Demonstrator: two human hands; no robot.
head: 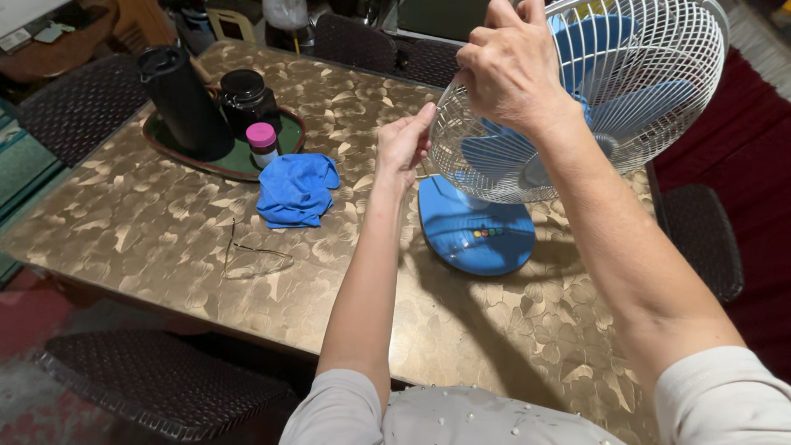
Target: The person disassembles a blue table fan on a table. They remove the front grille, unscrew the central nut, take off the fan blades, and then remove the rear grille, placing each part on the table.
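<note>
Tilting back, fan (pixel 577 99) in both hands.

Fan guard (pixel 651 74): thin white wire, smooth. Fan base (pixel 474 235): glossy blue plastic. Table (pixel 148 222): shiny gold leaf-pattern top w/ reflections. Cloth (pixel 295 189): soft blue fabric, matt, crumpled. Chair seat (pixel 156 379): dark, rough woven texture.

table (pixel 165 239): gold leaf-patterned top
chairs (pixel 156 379): dark woven, around the table's edges
floor (pixel 33 321): reddish
rug (pixel 758 156): dark red, right
</note>
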